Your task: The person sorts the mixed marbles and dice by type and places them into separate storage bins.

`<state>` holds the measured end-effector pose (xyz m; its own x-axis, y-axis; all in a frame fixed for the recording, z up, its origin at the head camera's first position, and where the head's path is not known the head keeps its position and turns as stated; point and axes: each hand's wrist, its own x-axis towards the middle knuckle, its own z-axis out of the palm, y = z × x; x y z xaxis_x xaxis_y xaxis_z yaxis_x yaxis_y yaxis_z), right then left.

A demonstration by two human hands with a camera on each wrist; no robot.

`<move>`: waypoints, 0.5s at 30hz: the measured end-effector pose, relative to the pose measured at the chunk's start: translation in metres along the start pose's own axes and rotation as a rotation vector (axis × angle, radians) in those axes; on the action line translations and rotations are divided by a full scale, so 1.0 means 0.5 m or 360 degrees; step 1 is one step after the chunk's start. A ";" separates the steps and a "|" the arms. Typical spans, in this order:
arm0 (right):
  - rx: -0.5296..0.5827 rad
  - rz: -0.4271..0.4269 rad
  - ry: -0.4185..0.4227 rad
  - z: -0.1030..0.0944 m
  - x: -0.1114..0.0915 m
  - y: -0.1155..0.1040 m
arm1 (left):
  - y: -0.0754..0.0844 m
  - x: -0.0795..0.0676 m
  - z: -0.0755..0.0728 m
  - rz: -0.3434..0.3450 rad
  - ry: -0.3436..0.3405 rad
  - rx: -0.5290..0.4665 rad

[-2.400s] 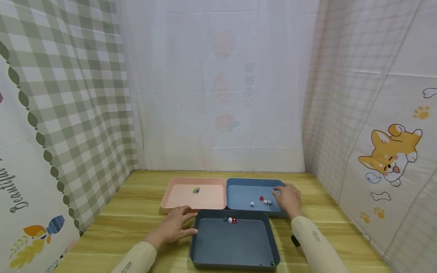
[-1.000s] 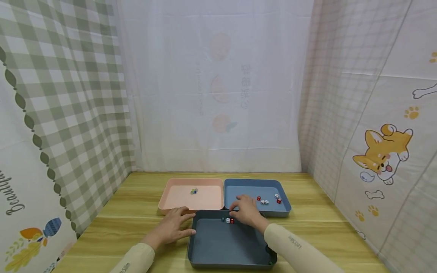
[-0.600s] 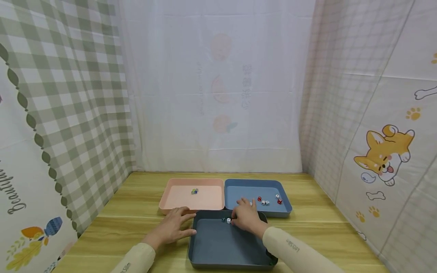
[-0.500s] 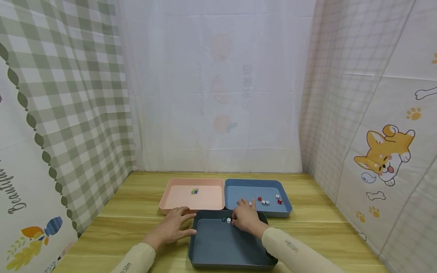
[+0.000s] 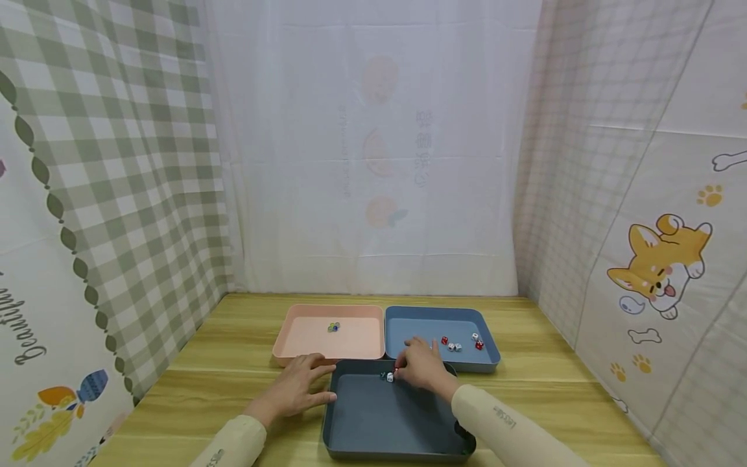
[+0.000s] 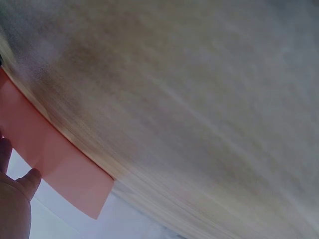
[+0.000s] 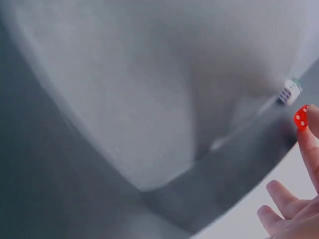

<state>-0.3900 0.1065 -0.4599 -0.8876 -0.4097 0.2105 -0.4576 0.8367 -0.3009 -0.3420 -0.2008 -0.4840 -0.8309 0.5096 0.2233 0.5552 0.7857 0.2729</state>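
Note:
Pinched between the thumb and a fingertip of my right hand (image 5: 425, 368) is a red die (image 7: 301, 117) with white dots, just above the far side of the dark grey tray (image 5: 391, 425). Beside it in that tray sit a white die (image 5: 390, 377) and a dark green die (image 5: 382, 375). My left hand (image 5: 294, 389) has its fingers loosely spread by the grey tray's left rim. Its fingertips are close to the pink tray (image 5: 364, 334), and it holds nothing.
Behind the grey tray, the blue tray (image 5: 411, 321) holds several dice, including a red die (image 5: 445, 340) and white dice (image 5: 454, 347). A small cluster of coloured dice (image 5: 334, 327) lies in the pink tray. Curtains enclose the wooden table (image 5: 210, 370).
My right hand came from the blue tray, where a red die now lies beside a white one, to the grey tray and has lifted another red die slightly. My left hand has stayed put.

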 end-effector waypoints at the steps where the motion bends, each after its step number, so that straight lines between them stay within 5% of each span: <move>1: 0.0011 0.0006 0.0009 -0.005 0.004 0.001 | 0.000 0.000 0.000 0.0000 0.0000 0.0003; 8: -0.0004 0.0066 0.0120 -0.056 0.030 0.027 | 0.001 -0.002 -0.002 -0.0004 0.0009 0.0007; 15: -0.0033 0.0223 0.0192 -0.101 0.039 0.110 | -0.002 -0.002 0.001 -0.0006 -0.0006 0.0021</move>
<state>-0.4296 0.1627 -0.4256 -0.9292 -0.2434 0.2781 -0.3277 0.8904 -0.3159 -0.3419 -0.2017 -0.4848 -0.8331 0.5080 0.2188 0.5516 0.7922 0.2612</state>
